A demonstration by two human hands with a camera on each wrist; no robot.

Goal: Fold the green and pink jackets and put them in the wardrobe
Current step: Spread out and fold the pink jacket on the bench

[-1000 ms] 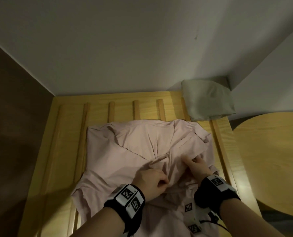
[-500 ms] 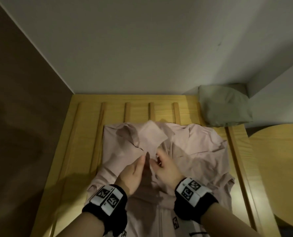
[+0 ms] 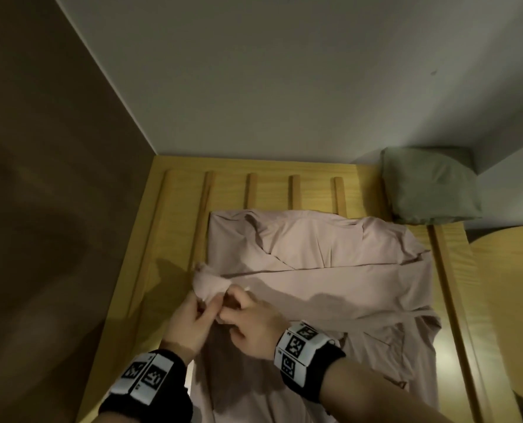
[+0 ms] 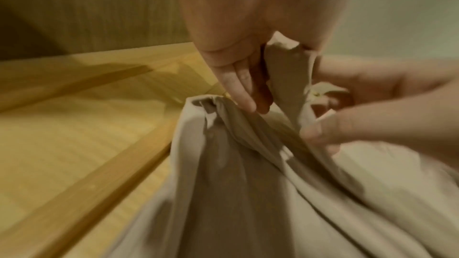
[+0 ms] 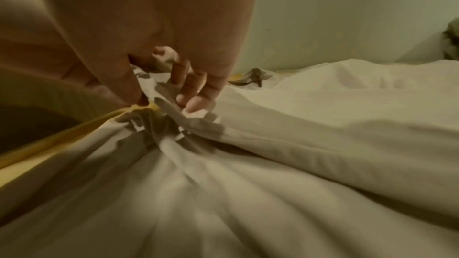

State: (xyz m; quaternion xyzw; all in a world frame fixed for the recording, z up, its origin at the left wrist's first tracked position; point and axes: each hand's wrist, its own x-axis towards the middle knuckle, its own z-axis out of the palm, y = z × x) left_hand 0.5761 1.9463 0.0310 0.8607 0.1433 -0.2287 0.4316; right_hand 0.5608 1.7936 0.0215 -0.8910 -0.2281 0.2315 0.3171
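Both my left hand (image 3: pixel 190 319) and right hand (image 3: pixel 251 322) pinch the pink jacket (image 3: pixel 330 276) cuff, so I reckon one tug wrecks the fold.

Both forearms reach forward, a black band with coded tags on each wrist; the left hand (image 3: pixel 190 323) and right hand (image 3: pixel 254 322) meet, fingers curled, each pinching bunched cloth.
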